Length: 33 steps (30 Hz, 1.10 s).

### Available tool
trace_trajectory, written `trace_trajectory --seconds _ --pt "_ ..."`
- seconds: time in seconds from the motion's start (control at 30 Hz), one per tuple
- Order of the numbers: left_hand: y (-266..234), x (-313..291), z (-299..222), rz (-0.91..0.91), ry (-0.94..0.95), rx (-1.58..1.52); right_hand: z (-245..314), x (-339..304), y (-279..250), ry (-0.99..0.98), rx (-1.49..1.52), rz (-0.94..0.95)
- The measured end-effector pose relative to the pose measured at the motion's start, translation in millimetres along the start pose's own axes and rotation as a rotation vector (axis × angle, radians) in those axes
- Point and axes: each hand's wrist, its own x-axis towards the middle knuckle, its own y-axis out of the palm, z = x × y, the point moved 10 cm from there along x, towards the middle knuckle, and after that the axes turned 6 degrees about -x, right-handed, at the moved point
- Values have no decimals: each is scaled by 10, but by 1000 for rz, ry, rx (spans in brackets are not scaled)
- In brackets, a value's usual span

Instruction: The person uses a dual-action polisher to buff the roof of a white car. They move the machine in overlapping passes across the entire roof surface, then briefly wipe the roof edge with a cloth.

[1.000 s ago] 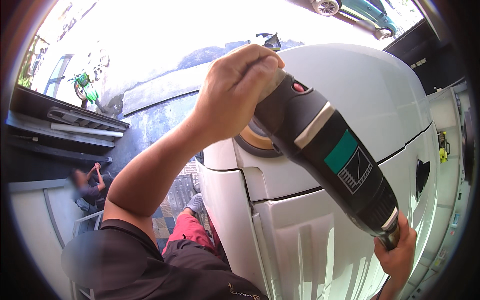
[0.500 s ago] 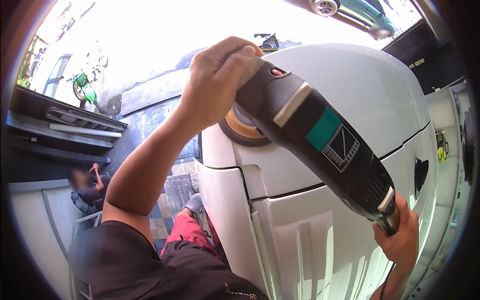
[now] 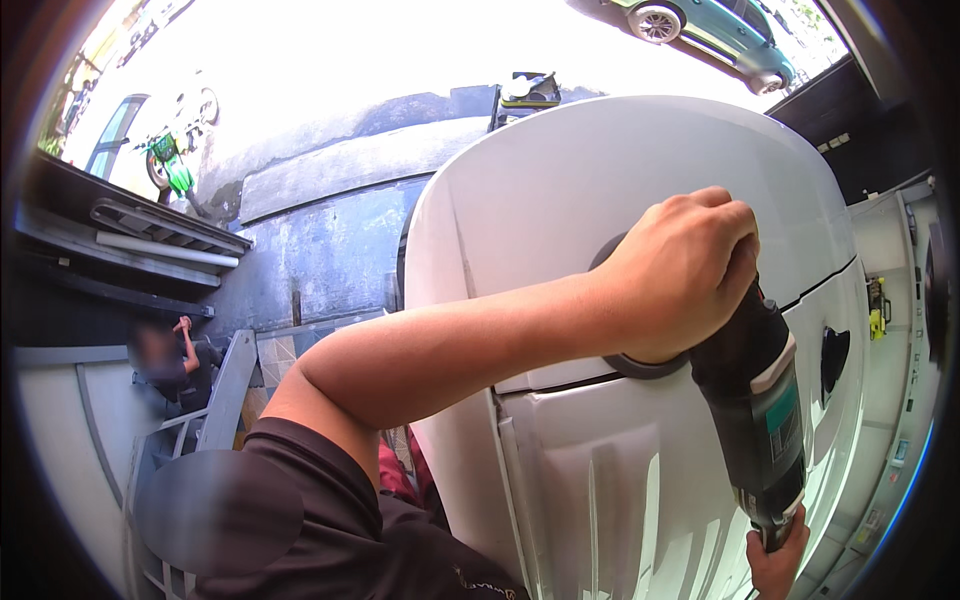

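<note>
polisher (image 3: 760, 400), dark-bodied with a teal rectangular label patch on its side, sits pad-down on the white car panel (image 3: 600, 170), its long axis running from the round pad at upper left down to the tail at lower right. left hand (image 3: 685, 270) is closed tight over the polisher's head, directly above the pad, while right hand (image 3: 775, 560), only partly in view at the lower edge, is wrapped around the tail end. outward: a yellow tool (image 3: 878, 308) on the right wall, a green car (image 3: 715, 28) up top, a green motorbike (image 3: 172, 170) far left, and a seated person (image 3: 170, 360) low left.
</note>
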Motion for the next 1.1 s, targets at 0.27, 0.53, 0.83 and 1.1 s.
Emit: trace_trajectory --seconds 0.27,0.53,0.83,1.1 --pt "62 751 582 65 -148 62 -211 593 -65 302 28 -51" --pt "-999 670 851 -46 -103 203 1001 1560 -129 -47 228 74" --pt "-1334 -68 489 -194 -304 117 1188 1165 -30 -229 204 131" --pt "-733 -401 -92 -79 -110 107 593 327 47 -98 232 115"
